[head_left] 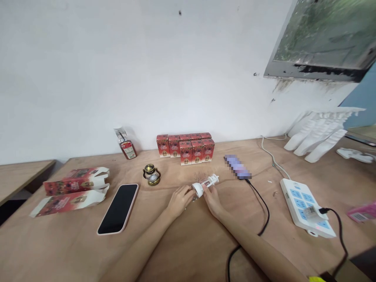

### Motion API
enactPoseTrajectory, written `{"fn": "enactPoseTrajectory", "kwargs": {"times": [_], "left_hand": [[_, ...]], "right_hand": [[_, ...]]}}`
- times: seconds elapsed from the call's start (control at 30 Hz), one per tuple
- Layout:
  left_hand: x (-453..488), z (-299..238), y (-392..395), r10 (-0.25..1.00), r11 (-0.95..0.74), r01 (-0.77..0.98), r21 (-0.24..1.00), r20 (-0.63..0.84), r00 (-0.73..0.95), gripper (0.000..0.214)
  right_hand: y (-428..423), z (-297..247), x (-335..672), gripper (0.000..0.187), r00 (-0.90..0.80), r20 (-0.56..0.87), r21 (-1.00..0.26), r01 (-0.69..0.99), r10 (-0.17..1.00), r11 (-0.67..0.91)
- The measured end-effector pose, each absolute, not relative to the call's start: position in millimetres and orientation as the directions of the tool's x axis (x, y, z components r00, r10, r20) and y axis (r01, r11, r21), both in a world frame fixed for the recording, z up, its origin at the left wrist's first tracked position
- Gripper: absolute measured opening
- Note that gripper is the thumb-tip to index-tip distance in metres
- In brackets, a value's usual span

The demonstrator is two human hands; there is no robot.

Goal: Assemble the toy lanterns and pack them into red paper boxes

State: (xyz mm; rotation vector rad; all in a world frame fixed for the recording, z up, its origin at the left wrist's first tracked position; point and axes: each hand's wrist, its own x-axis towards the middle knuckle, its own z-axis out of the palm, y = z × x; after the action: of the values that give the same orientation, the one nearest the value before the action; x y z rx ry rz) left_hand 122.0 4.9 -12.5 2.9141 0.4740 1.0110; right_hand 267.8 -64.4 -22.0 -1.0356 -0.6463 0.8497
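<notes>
A small white plastic lantern [198, 189] with a round base and a clear middle lies tilted between my hands, over the table. My left hand [179, 200] is closed at the base end, with the fingertips against it. From below, my right hand [212, 200] grips the lantern's body; its fingers are partly hidden. Thin wire-like bits show on the table just behind the lantern, and small shiny pieces lie by my left fingertips, too small to name. A finished-looking bronze-coloured lantern [152, 176] stands upright to the left.
Several red boxes [197, 152] stand in rows near the wall. Flattened red cartons [73, 199] and a phone [118, 209] lie left; a bottle [128, 149] stands behind. To the right are a cabled phone [237, 167], a power strip [304, 207] and stacked white parts [315, 135].
</notes>
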Motion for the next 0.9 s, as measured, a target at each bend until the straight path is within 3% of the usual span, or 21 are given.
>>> {"fn": "enactPoseTrajectory", "kwargs": {"times": [0.23,0.5,0.77,0.9], "left_hand": [[120.3,-11.5,4.8,0.304,-0.946,0.313,0.088,0.585,0.752,0.018],[123.4,-12.8,3.0,0.333,-0.933,0.349,0.09,0.589,0.736,0.015],[122.9,-10.4,2.1,0.367,-0.924,0.358,0.133,0.569,0.736,0.014],[111.6,-7.0,-7.4,0.471,-0.881,0.409,0.238,0.522,0.711,0.016]], "right_hand": [[-66.7,-22.2,267.8,0.029,0.536,0.099,-0.956,-0.182,0.838,0.229],[-64.0,-11.1,267.4,0.038,0.397,-0.088,-0.801,-0.574,0.914,0.172],[-64.8,-8.0,269.5,0.038,0.412,-0.133,-0.756,-0.631,0.901,0.176],[-64.2,-11.8,271.0,0.037,0.441,-0.147,-0.731,-0.651,0.886,0.203]]}}
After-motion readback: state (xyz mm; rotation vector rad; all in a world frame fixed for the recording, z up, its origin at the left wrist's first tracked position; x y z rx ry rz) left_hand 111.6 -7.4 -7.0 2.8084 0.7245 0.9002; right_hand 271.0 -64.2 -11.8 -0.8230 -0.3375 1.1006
